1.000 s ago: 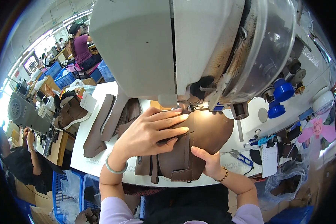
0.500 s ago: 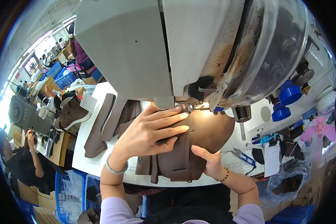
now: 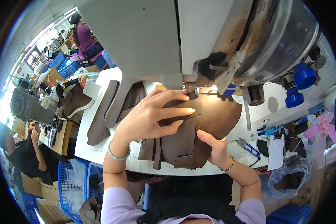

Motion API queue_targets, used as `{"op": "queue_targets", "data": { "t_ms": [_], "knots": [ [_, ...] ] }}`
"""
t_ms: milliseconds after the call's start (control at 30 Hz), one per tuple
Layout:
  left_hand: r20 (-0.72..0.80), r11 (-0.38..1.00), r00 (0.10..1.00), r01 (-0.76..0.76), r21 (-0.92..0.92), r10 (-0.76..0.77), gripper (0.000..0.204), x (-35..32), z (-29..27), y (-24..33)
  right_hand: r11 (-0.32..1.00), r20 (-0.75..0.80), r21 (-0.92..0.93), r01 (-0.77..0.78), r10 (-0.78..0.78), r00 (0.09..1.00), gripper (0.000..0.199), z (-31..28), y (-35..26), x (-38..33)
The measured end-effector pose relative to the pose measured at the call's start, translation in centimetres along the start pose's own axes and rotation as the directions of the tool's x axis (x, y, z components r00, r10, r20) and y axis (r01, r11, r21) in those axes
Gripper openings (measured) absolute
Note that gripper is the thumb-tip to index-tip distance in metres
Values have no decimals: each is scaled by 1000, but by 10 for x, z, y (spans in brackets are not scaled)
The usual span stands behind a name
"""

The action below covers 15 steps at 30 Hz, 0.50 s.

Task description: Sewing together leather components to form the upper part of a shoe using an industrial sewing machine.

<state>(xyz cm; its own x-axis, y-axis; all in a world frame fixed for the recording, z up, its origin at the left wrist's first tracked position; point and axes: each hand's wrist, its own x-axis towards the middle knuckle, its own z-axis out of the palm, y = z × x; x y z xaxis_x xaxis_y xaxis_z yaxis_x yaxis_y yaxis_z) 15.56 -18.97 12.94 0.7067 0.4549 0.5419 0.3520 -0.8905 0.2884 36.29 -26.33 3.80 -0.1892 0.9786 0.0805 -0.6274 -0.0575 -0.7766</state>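
Observation:
A brown leather shoe upper with stitched overlays and hanging straps lies under the head of a sewing machine, lit by the machine's lamp. My left hand rests on the upper's left part, fingers spread, with the fingertips close to the presser foot area. My right hand grips the upper's near right edge, thumb on top; its other fingers are hidden underneath. The needle itself is hard to make out.
Brown leather strips lie left on the white table. Blue-handled thread snips and a white paper tag lie right. A brown shoe stands left, near a blue basket. Other people sit farther off on the left.
The view has shifted, so the machine and table sit differently in the picture. My left fingers are a little more spread on the upper; my right hand keeps its hold.

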Motion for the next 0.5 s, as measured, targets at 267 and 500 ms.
{"op": "queue_targets", "data": {
  "t_ms": [267,500],
  "knots": [
    [12,999,1000,-29,17,29,43,1,-1,3,995,-14,95,9,-8,1000,29,7,-3,-2],
    [15,993,998,-64,96,63,32,-2,0,4,1000,-20,14,-17,17,1000,38,2,0,-2]
  ]
}}
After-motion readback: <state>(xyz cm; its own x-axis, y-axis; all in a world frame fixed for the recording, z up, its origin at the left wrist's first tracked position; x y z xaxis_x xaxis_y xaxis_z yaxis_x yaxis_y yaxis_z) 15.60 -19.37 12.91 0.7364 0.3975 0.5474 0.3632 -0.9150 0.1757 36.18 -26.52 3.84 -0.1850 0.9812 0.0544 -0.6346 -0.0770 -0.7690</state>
